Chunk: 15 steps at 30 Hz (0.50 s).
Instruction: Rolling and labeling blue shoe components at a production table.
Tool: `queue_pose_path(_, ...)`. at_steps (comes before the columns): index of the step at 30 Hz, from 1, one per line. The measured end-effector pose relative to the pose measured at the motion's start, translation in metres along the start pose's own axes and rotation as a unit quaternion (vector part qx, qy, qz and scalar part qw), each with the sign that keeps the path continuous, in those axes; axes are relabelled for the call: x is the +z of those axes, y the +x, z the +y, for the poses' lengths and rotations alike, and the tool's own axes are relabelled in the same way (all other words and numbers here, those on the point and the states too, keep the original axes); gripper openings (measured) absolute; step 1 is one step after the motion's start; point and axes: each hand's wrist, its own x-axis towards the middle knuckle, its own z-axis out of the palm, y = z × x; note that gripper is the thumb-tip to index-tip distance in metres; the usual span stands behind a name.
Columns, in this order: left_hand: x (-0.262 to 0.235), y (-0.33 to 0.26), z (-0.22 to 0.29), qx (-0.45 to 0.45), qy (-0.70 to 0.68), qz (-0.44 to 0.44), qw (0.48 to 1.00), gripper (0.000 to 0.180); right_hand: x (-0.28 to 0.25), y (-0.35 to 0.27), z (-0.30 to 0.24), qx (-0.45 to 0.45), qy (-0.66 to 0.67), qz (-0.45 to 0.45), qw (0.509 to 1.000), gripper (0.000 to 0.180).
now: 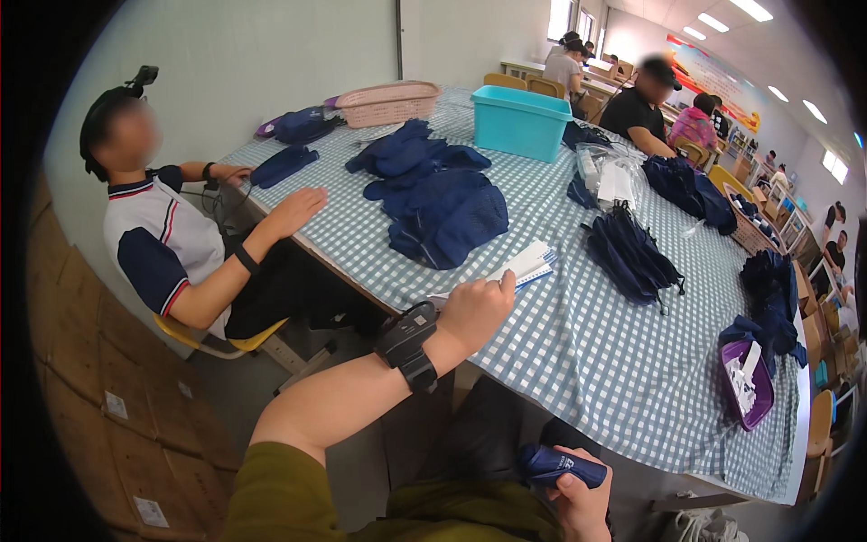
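My left hand [477,314] reaches over the near edge of the table, fingers curled at a fanned stack of white paper slips [531,262] with blue edges. The fingertips are partly hidden, but they close on the slips. Low in front of my body, off the table, my right hand [585,495] is wrapped round a folded compact umbrella [558,466] in a navy sleeve with a small white print. Beyond the slips lies a heap of navy fabric sleeves [442,203]. To their right is a bundle of navy pouches [632,257] with cords.
The table has a checked cloth [560,379]. On it stand a turquoise bin [521,126], a pink basket [388,105], a purple tray [746,384] of white pieces and clear plastic bags [614,176]. A co-worker [172,226] sits at the left; another person [646,108] sits across.
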Motion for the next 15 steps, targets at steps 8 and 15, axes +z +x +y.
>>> queue_pose_path(8, 0.002, 0.009, -0.018, -0.054, -0.074, -0.063, 0.994, 0.014, 0.002, -0.003, -0.017, 0.011, -0.061, -0.048, 0.997, 0.038)
queue_pose_path(15, -0.014, 0.017, -0.013, -0.079, -0.033, 0.010, 0.996, 0.014, -0.003, -0.007, -0.034, 0.003, -0.057, -0.052, 0.997, 0.040)
